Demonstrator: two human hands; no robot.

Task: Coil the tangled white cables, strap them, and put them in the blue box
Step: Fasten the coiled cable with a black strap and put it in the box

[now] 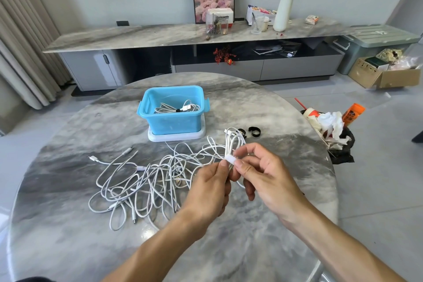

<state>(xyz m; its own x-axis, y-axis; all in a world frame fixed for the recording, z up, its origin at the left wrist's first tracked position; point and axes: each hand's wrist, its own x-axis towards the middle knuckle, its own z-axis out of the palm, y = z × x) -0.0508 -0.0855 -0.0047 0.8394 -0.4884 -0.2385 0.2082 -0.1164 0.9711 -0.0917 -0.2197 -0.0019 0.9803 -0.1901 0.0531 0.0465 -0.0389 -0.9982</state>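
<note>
Box (pixel 220 17) reading "…sonic", hands pinching white cable (pixel 233 144)

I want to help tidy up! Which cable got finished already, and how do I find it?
Find the blue box standing on a white tray at the far middle of the round marble table. Look inside it: a coiled cable lies on the bottom. Unlike the loose tangled white cables spread on the table in front, it is wound into neat loops and cinched by a dark strap.
</note>
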